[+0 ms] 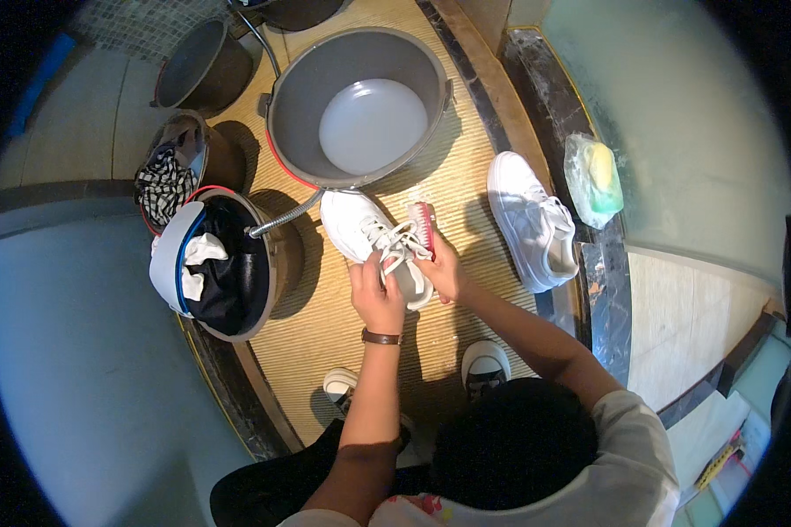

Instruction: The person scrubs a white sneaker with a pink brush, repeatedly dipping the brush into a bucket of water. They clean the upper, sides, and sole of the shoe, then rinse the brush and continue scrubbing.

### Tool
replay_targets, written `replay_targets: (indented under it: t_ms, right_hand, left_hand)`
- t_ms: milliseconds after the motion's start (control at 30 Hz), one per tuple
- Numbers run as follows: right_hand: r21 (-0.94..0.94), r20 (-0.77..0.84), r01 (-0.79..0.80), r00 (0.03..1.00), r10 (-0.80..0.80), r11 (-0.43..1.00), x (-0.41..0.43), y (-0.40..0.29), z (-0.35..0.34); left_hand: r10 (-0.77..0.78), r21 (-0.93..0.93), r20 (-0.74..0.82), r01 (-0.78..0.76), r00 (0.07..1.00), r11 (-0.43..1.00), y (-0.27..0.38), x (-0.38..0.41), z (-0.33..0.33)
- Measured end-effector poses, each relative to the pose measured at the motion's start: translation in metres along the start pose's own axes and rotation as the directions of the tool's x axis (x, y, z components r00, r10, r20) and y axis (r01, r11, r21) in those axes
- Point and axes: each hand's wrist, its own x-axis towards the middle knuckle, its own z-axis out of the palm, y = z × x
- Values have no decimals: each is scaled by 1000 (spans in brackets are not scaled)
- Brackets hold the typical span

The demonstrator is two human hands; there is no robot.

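A white lace-up sneaker [352, 221] lies in front of me, its toe towards the large grey bucket and its laces loosely bunched. My left hand [378, 296] is at the sneaker's opening, fingers bent on the laces and tongue; a brown strap circles that wrist. In my right hand [443, 267] is a red scrubbing brush [424, 227] with pale bristles, held beside the laces. The large grey bucket [293, 85], holding cloudy water, stands beyond the toe. To the right, a second white sneaker [511, 204] rests on its own near the dark stone edge.
A bucket of dark and white cloth [227, 290] stands left, with a metal shower hose [290, 219] over it. Behind are a bucket with checkered cloth [165, 184] and another grey bucket [191, 66]. Yellow soap in a plastic bag [596, 174] lies on the stone ledge.
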Motion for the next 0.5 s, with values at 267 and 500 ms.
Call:
replay_targets:
  t_ms: [267, 500]
  right_hand:
    - [-237, -262, 102, 951, -164, 966, -34, 36, -8]
    - [-831, 393, 150, 841, 373, 536, -78, -60, -59]
  left_hand:
    - [-188, -6, -32, 188, 982, 982, 1, -51, 26]
    - [-85, 152, 40, 78, 996, 985, -10, -54, 18]
